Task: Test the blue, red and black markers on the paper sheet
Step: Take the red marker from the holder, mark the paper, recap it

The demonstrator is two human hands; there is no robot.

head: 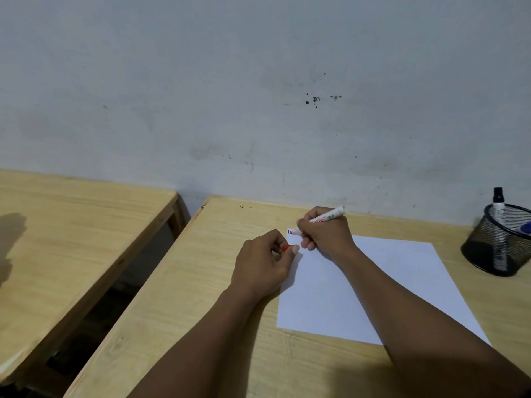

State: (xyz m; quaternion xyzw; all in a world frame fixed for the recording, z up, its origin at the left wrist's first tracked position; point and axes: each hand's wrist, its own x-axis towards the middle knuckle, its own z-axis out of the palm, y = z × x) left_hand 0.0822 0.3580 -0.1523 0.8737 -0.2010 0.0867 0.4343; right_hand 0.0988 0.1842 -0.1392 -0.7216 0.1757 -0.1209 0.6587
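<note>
The red marker (324, 218) sits just right of the frame's centre, a white barrel with red print along its side that is too small to read. Its long axis runs from the upper right down to the lower left, tail end raised toward the wall (258, 81) and tip down at the top left corner of the paper sheet (359, 282), where a short blue mark (288, 231) and a bit of red show just beside the tip. The right hand (326, 234) has its fingers curled closed around the barrel in a writing grip, knuckles up, the forearm running across the sheet from the lower right of the frame. The left hand (263, 264) rests at the sheet's left edge, fingers bent in and pinching a small red cap (285, 248) between thumb and fingertip, its forearm coming up from the bottom centre. The sheet lies flat on a light wooden table (186, 311). At the right edge of the frame a black mesh cup (498, 248) stands on the table well apart from the hands, holding a black marker (498, 208) upright, and a blue marker (525, 227) leaning toward the right; any writing on them cannot be read. A second wooden table (71, 225) fills the left side.
</note>
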